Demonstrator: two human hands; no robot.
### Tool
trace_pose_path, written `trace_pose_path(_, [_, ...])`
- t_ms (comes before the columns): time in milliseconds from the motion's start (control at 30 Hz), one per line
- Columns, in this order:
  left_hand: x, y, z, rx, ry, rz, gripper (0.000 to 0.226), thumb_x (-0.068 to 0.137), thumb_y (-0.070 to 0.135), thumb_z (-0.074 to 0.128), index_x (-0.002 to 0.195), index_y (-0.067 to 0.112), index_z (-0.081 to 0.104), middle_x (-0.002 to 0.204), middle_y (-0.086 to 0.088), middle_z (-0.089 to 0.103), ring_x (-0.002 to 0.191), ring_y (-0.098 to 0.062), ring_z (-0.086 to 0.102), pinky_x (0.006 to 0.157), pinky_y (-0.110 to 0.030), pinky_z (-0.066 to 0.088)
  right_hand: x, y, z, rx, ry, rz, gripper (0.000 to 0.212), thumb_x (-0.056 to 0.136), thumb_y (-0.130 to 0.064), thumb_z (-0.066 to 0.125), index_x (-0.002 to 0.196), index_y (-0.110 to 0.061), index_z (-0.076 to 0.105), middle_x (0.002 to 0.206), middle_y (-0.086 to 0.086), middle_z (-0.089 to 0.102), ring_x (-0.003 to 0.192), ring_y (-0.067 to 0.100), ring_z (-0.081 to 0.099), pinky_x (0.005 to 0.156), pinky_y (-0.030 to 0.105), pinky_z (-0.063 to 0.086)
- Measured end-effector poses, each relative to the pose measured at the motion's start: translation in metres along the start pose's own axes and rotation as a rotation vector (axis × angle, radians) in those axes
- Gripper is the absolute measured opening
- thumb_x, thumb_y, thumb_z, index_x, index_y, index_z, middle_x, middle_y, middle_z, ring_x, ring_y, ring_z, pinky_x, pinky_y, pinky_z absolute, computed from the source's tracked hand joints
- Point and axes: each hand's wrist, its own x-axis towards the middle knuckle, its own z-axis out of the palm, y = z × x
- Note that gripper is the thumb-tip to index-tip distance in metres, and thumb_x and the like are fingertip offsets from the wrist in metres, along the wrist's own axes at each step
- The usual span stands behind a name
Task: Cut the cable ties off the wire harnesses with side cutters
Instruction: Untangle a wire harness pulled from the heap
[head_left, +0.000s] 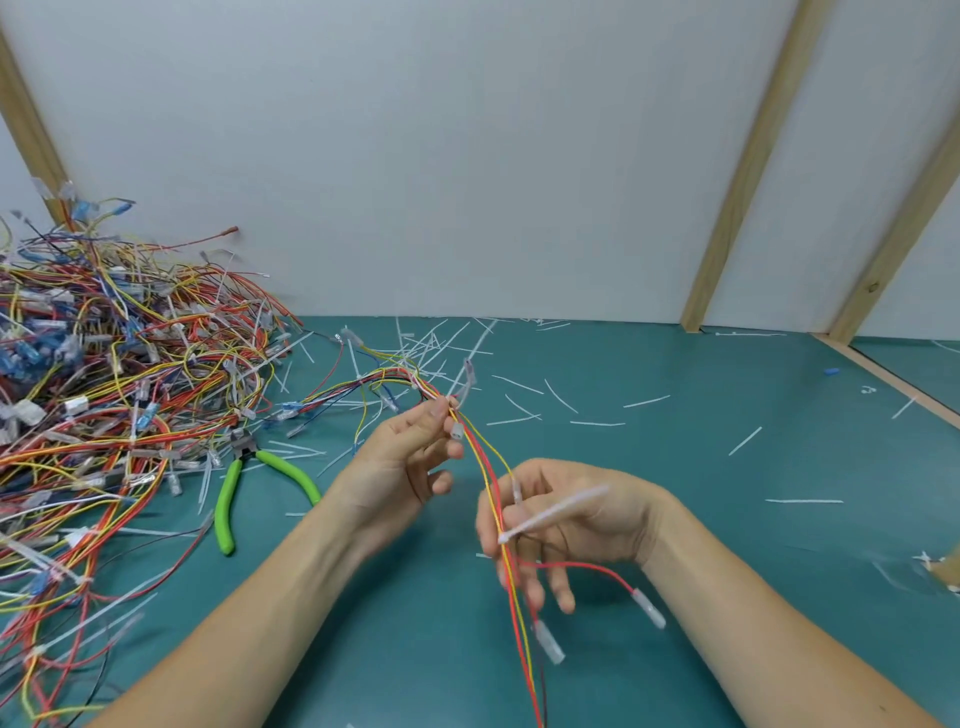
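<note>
Left hand (410, 457) grip pinching wire harness (480, 457) mid-frame, right hand (561, 525) grip curled round its cable tie (556, 512), side cutters (254, 478) lying left on tabletop (727, 519)

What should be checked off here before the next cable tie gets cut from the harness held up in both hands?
1. Harness held firmly: ok, left hand pinches the wire harness and right hand holds it lower down.
2. Tie located: ok, a white cable tie sticks out at the right-hand fingers.
3. Cutters in hand: not ok, the green side cutters lie on the mat.
4. Free hand for the cutters: not ok, both hold wires.
5. Cutters within reach: ok, likely, just left of the left forearm.
6. Tie still closed: cannot tell.
</note>
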Motion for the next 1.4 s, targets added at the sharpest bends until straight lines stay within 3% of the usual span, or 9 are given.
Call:
trace_pose_path(133, [0.003,0.000,0.004,0.030,0.152,0.000,0.013,0.082,0.036,0.067,0.077,0.028,0.076,0.075,0.013,0.069,0.068,0.000,0.070,0.044,-0.016,0.046,0.000,0.002,-0.005,0.074,0.086,-0.118,0.023,0.094,-0.042,0.068,0.100,-0.020,0.072,0.085,-0.002,0.072,0.081,0.016,0.075,0.056,0.030,0.063])
trace_pose_path(233, [0.006,-0.003,0.002,0.084,0.318,0.032,0.013,0.083,0.038,0.069,0.086,0.026,0.074,0.083,0.012,0.073,0.068,-0.002,0.070,0.045,-0.016,0.046,0.002,0.004,-0.011,0.189,0.404,-0.128,0.034,0.091,-0.051,0.069,0.094,-0.018,0.070,0.082,-0.001,0.062,0.079,0.016,0.069,0.057,0.031,0.061])
trace_pose_path(333, [0.008,-0.004,-0.006,0.132,0.463,0.091,0.009,0.091,0.033,0.069,0.090,0.024,0.071,0.083,0.011,0.074,0.065,-0.004,0.070,0.043,-0.016,0.044,0.002,0.008,-0.020,0.184,0.642,-0.070,0.045,0.090,-0.052,0.065,0.112,-0.013,0.072,0.087,0.003,0.069,0.069,0.015,0.068,0.054,0.030,0.059])
trace_pose_path(533, [0.010,-0.002,-0.022,0.212,0.694,0.194,0.009,0.094,0.028,0.070,0.088,0.021,0.069,0.080,0.007,0.073,0.059,-0.009,0.071,0.039,-0.019,0.045,-0.001,0.007,-0.028,0.266,0.626,-0.112,0.064,0.090,-0.040,0.051,0.144,-0.006,0.053,0.129,0.025,0.069,0.086,0.026,0.070,0.068,0.041,0.063])
trace_pose_path(667, [0.011,0.000,-0.028,0.236,0.779,0.236,0.011,0.096,0.026,0.068,0.095,0.015,0.067,0.085,0.002,0.071,0.058,-0.010,0.071,0.037,-0.020,0.046,0.002,0.012,-0.026,0.032,0.690,-0.080,0.052,0.089,-0.032,0.071,0.135,-0.010,0.063,0.110,0.011,0.076,0.072,0.016,0.057,0.063,0.033,0.057])
trace_pose_path(800, [0.012,-0.001,-0.025,0.260,0.744,0.204,0.015,0.098,0.029,0.065,0.099,0.014,0.066,0.085,0.002,0.069,0.057,-0.009,0.070,0.038,-0.020,0.044,0.017,0.021,-0.026,-0.257,0.916,-0.082,0.018,0.093,-0.012,0.075,0.108,-0.001,0.073,0.074,-0.002,0.067,0.052,0.009,0.044,0.047,0.023,0.045])
trace_pose_path(1133, [0.007,-0.010,-0.006,0.423,0.248,-0.042,0.018,0.097,0.029,0.064,0.103,0.013,0.071,0.079,0.001,0.068,0.053,-0.012,0.056,0.042,-0.022,0.037,0.013,0.020,-0.027,-0.233,0.869,-0.014,0.012,0.088,-0.037,0.077,0.094,-0.029,0.083,0.085,-0.004,0.075,0.047,0.006,0.030,0.042,0.016,0.021])
trace_pose_path(1267, [0.007,-0.009,-0.007,0.421,0.251,-0.036,0.014,0.095,0.024,0.067,0.093,0.010,0.065,0.080,-0.003,0.069,0.054,-0.013,0.058,0.042,-0.022,0.038,0.017,0.022,-0.021,-0.325,0.815,-0.049,0.023,0.095,-0.042,0.070,0.101,-0.023,0.080,0.089,-0.004,0.075,0.051,0.008,0.038,0.043,0.018,0.027])
trace_pose_path(1400, [0.008,-0.009,-0.005,0.403,0.347,0.022,0.014,0.094,0.022,0.068,0.092,0.010,0.063,0.075,-0.001,0.071,0.052,-0.013,0.062,0.040,-0.021,0.040,0.025,0.018,-0.019,-0.293,0.973,-0.155,0.041,0.098,-0.052,0.060,0.111,-0.015,0.074,0.090,0.004,0.076,0.059,0.015,0.059,0.044,0.027,0.044])
